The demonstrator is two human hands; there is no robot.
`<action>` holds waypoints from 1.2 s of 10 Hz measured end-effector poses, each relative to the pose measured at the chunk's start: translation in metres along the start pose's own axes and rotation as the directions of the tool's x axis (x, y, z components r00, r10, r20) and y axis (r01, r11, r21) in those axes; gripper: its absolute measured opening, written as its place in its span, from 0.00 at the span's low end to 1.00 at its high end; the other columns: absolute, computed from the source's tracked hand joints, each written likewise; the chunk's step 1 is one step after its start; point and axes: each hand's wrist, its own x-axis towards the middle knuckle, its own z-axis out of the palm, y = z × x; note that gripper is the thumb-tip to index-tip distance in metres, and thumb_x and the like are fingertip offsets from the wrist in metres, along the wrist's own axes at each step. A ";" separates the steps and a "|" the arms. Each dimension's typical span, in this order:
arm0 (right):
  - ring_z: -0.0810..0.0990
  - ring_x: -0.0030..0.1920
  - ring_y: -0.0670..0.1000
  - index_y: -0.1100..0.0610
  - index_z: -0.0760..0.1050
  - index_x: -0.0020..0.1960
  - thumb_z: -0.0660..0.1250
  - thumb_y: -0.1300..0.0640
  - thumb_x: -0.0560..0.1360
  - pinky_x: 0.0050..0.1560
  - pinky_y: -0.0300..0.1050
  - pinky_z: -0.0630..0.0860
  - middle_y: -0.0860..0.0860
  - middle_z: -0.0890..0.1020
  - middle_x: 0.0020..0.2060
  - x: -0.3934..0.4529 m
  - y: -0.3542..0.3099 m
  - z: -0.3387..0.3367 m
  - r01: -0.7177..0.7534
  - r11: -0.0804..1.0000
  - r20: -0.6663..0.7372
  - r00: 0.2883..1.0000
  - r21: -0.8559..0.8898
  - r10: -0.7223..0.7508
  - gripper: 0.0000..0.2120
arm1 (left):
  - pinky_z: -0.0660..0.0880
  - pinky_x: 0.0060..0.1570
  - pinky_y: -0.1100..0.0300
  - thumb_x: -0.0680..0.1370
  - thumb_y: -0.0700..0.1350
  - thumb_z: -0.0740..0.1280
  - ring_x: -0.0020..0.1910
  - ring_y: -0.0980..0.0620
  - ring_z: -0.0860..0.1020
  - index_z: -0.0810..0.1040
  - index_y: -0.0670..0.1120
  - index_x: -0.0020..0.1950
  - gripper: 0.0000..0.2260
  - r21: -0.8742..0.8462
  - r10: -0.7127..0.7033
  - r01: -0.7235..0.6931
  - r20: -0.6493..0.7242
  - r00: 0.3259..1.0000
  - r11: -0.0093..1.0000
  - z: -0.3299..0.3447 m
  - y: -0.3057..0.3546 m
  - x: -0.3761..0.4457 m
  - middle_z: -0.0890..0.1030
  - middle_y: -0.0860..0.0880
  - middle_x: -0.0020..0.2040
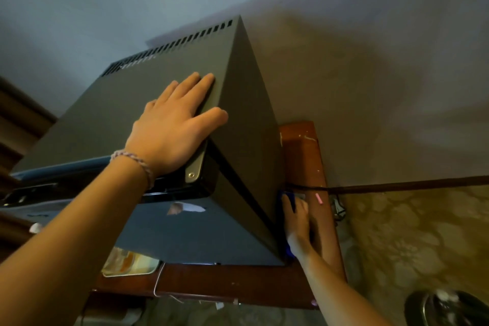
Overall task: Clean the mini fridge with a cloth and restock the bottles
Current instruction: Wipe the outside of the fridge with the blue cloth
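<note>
Left forearm: it reaches up from the lower left edge of the view, with a braided bracelet (pixel 133 164) on your wrist.
Left hand (pixel 172 127): your palm lies flat on the top of the mini fridge (pixel 148 103) at its front right corner, fingers spread and released, gripping nothing; the thumb hangs over the right top edge.
Right hand (pixel 297 222): low against the fridge's right side wall, just above the wooden tabletop (pixel 304 156), your fingers press a blue cloth (pixel 289 197) onto that wall. You hold the cloth between hand and fridge; part of it shows above your fingertips and part below your wrist.
Mini fridge: a dark box standing on the tabletop, its back towards the wall, its blue door (pixel 190 235) facing you. A metal hinge plate (pixel 194 167) sits at the front right top corner. 1 row of vent slots (pixel 169 47) runs along the far top edge.
Tabletop right edge: a small pink item (pixel 319 198) lies beyond your right hand, apart from the cloth.
Tabletop front edge: a tray (pixel 129 264) shows below the door.
Bottles: you cannot see any from here.
</note>
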 end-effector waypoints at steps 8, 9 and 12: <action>0.79 0.59 0.50 0.42 0.79 0.56 0.61 0.27 0.69 0.66 0.60 0.73 0.48 0.78 0.59 -0.056 -0.056 0.003 0.122 0.969 -0.142 0.986 0.214 -0.093 0.25 | 0.47 0.78 0.42 0.74 0.68 0.42 0.80 0.50 0.48 0.51 0.63 0.79 0.33 -0.022 0.056 -0.056 -0.013 0.998 0.998 -0.001 -0.022 -0.036 0.50 0.58 0.81; 0.82 0.50 0.51 0.41 0.80 0.51 0.61 0.27 0.69 0.57 0.62 0.78 0.51 0.82 0.52 -0.077 -0.029 0.008 0.089 0.981 -0.176 0.983 0.171 -0.059 0.23 | 0.45 0.77 0.39 0.76 0.68 0.42 0.80 0.49 0.48 0.53 0.63 0.79 0.31 0.001 0.046 -0.046 -0.044 0.998 0.999 0.003 -0.028 -0.045 0.51 0.59 0.81; 0.80 0.54 0.48 0.31 0.76 0.51 0.63 0.37 0.76 0.54 0.46 0.79 0.50 0.78 0.58 -0.193 -0.237 0.012 0.625 0.755 -0.343 0.766 0.199 -0.544 0.05 | 0.45 0.77 0.40 0.83 0.62 0.44 0.80 0.46 0.46 0.49 0.58 0.81 0.26 0.018 0.092 -0.091 -0.046 0.995 0.996 0.005 -0.039 -0.067 0.48 0.54 0.82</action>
